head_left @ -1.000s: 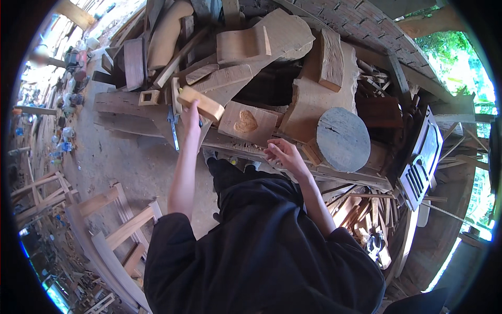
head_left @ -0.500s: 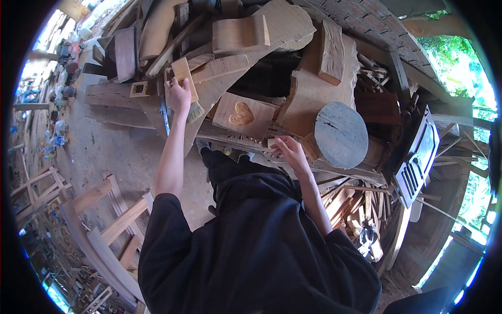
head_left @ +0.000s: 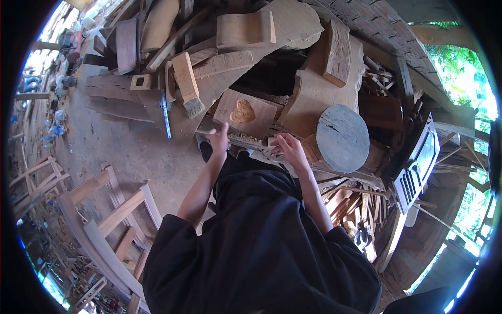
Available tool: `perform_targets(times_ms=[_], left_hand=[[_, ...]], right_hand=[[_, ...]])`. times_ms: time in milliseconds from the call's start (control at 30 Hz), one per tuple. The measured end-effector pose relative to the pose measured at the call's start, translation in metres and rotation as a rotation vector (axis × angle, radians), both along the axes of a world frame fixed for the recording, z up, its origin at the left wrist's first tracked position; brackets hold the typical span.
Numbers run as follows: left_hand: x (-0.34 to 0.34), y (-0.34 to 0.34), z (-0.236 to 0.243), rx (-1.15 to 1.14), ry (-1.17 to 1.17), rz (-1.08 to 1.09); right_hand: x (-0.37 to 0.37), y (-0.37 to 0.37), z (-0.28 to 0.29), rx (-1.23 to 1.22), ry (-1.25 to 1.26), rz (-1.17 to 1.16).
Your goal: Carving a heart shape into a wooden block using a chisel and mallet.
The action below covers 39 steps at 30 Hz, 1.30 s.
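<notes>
A wooden block with a heart-shaped hollow carved into it lies on the bench in front of me. My left hand is beside its near left corner, fingers apart and holding nothing. My right hand is near the block's right front corner with its fingers curled together. A small pale piece shows at those fingertips; whether they grip it I cannot tell. Farther left, a flat wooden-handled brush rests bristles toward me, next to a narrow blue-and-white tool.
A round grey wooden disc sits right of my right hand. Thick slabs and offcuts, including a curved wooden piece, crowd the far side. A wooden frame stands at lower left, and a dark carved panel leans at right.
My left hand has let go of the brush and moved right and nearer to me, beside the carved block. My right hand has stayed nearly in place.
</notes>
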State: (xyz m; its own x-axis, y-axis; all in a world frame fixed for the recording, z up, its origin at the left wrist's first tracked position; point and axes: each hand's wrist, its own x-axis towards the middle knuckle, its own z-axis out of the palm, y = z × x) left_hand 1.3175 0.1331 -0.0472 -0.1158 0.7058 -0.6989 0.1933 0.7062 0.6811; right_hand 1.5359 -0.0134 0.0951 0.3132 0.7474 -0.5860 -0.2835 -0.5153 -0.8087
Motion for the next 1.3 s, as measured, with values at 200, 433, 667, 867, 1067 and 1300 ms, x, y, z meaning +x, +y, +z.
perform_targets(times_ms=[200,433,667,867,1067,1300], left_hand=[[0.016,-0.006,-0.010,-0.203,-0.309,-0.202],[0.022,0.000,0.048,0.053,-0.401,-0.173],[0.002,0.014,0.085,0.016,-0.407,-0.175],[0.018,-0.007,0.134,0.160,-0.455,-0.362],[0.035,-0.022,0.169,0.486,-0.500,-0.524],[0.030,-0.016,0.213,0.411,-0.422,-0.589]], right_hand=[[0.005,0.009,0.007,0.007,-0.058,-0.001],[0.000,0.010,0.027,0.082,-0.603,0.007],[-0.014,0.027,0.057,0.218,-1.017,0.178],[-0.027,0.030,0.068,0.297,-1.245,0.379],[-0.047,0.023,0.054,0.360,-1.098,0.462],[-0.024,0.011,0.069,0.367,-1.254,0.521]])
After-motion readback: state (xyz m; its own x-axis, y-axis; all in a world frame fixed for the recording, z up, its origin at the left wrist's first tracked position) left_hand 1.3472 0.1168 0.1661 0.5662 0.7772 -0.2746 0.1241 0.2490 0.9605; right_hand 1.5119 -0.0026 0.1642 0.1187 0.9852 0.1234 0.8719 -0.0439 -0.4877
